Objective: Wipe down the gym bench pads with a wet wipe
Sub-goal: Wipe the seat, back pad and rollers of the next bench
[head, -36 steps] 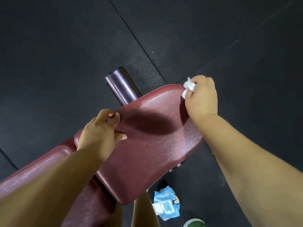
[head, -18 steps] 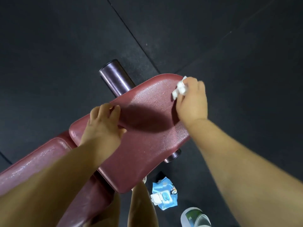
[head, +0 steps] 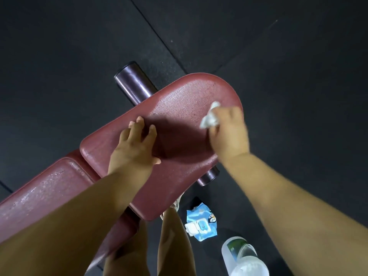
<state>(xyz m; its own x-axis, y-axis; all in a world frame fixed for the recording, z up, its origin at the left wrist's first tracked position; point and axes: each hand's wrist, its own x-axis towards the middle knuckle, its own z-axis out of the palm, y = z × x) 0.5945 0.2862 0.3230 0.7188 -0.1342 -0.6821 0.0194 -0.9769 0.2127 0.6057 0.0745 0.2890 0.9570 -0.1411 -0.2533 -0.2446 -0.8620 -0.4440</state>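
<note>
Wipe work, head view only: wet wipe sits bunched into a small white wad in the right hand, fingers curled round it, pressed on the far right part of the front pad, near its rounded edge. Left hand lies open on the same pad, fingers spread and flat, thumb out to the side, gripping nothing; it looks like a brace. Front pad is dark red with a pebbled skin and a faint wet sheen. Rear pad butts up to it at lower left and shows shiny droplets or streaks. Dark roller bar sticks out from under the front pad on the far side, and its other end shows at the near right. On the black floor a blue wipes pack lies with its flap open, a clear bottle near it, and the person's legs stand under the pad edge. Handling, as a judgement: the wipe is light, limp and damp, so wadded up it covers little; spread flat under the fingers it would cover more. The pads likely have soft foam under vinyl, give under pressure and get slick when wet, so a flat palm on a dry patch should hold better than fingertips. Cannot tell whether the front pad is hinged or locked.
</note>
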